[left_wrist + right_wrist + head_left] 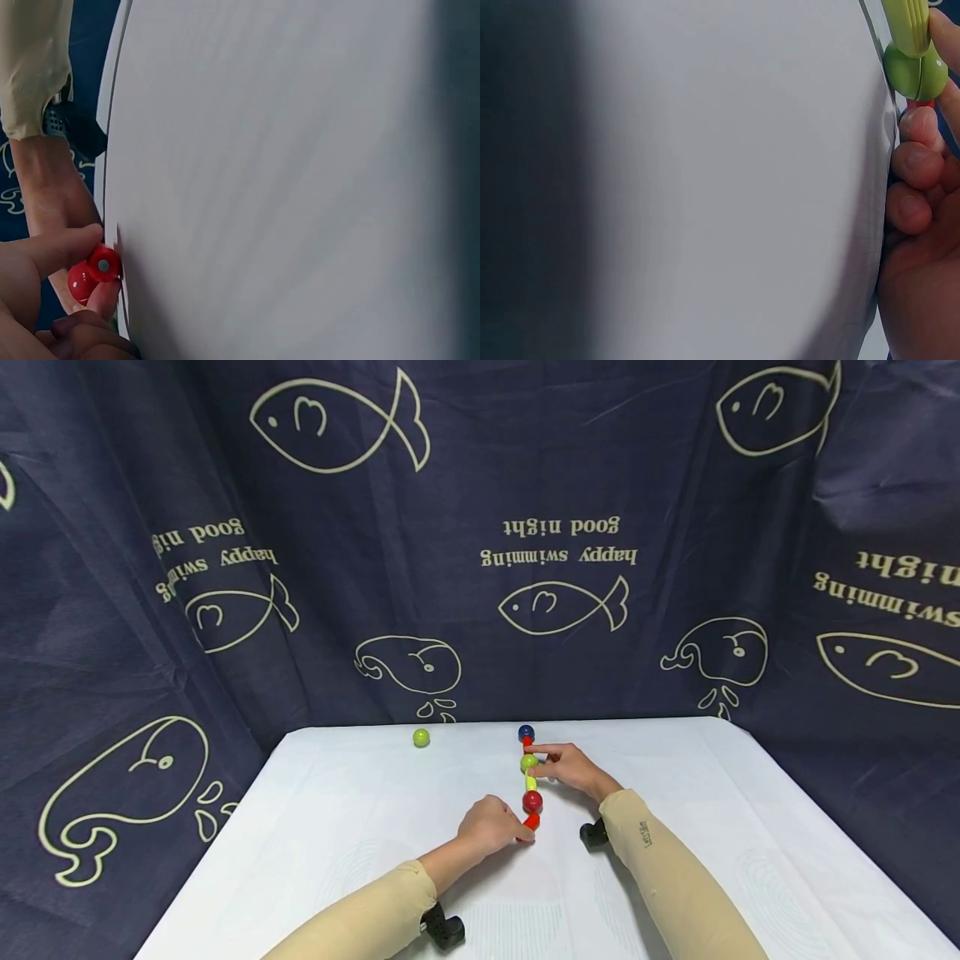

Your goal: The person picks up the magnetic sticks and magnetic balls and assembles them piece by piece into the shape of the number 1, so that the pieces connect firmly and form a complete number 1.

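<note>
A chain of balls and short rods runs up the table's middle: a dark blue ball (pixel 527 732), a red rod (pixel 527 744), a green ball (pixel 528 763), a yellow-green rod (pixel 531 783) and a red ball (pixel 532 802). At its near end my left hand (pixel 491 825) pinches another red rod (pixel 532 821) between thumb and finger. A grey disc shows in that rod's end (pixel 103 265) in the left wrist view. My right hand (pixel 573 768) grips around the green ball (pixel 907 71), its thumb by the yellow-green rod (pixel 909 26). Fingers partly hide the joints.
A loose green ball (pixel 422 738) lies near the far edge, left of the chain. White cloth covers the table (pixel 360 785). A dark printed curtain (pixel 465 527) hangs behind it. Black wrist devices (pixel 446 930) sit under both forearms.
</note>
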Motion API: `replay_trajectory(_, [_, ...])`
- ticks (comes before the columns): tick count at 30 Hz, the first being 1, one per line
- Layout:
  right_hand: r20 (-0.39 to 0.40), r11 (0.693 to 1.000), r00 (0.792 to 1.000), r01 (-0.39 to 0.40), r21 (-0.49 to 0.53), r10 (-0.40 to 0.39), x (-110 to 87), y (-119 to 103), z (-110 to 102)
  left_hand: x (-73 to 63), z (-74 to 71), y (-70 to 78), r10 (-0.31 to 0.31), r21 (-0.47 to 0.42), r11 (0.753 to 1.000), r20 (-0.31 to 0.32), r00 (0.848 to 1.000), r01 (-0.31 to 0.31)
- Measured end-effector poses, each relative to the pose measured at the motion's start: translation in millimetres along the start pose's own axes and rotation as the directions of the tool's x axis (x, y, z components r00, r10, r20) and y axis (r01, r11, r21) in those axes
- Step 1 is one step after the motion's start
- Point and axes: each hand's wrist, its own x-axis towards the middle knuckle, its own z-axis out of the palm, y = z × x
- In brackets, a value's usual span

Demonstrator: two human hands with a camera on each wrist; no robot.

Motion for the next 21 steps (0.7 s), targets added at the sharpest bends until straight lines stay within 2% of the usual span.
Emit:
replay_trajectory(4, [0.003,1.0,1.0,-0.009,-0.015,0.009,0.5,0.8,0.4,0.5,0.6,0.1,0.043,0.051,0.998,0.008,0.999,-0.043])
replay_trajectory(9, [-0.004,1.0,1.0,-0.01,-0.017,0.009,1.8,1.9,0.8,2.1,2.8,0.3,0.077,0.071,0.994,0.016,0.997,-0.078])
replay_trajectory(21, [-0.005,1.0,1.0,0.006,-0.019,-0.006,2.9,3.8,0.5,2.6,5.3,3.5,0.104,0.124,0.987,-0.028,0.994,-0.1])
